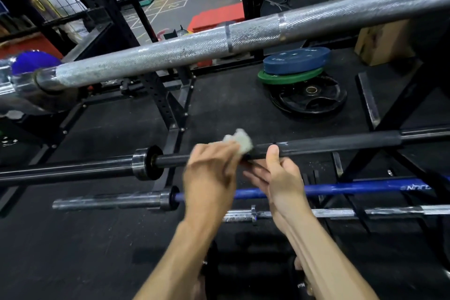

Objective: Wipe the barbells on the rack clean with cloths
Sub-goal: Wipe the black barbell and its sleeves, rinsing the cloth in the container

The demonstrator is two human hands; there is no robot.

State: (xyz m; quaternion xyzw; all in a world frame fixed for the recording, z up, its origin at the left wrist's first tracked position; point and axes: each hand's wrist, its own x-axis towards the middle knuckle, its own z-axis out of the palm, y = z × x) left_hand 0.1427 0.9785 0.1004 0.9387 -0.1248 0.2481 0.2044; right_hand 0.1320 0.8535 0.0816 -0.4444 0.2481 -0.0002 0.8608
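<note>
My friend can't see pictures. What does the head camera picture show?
A left hand presses a white cloth on a black barbell while the right hand grips it. A silver barbell sits above, a blue barbell below.

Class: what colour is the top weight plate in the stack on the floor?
Blue, the top weight plate, seen in the head view.

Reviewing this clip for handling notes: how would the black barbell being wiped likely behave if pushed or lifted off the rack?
The black barbell is a round steel shaft, so it would probably roll if nudged sideways. Long, with a thick sleeve collar, it likely feels heavy and stiff. The right hand steadying it beside the cloth suggests that it turns easily.
</note>
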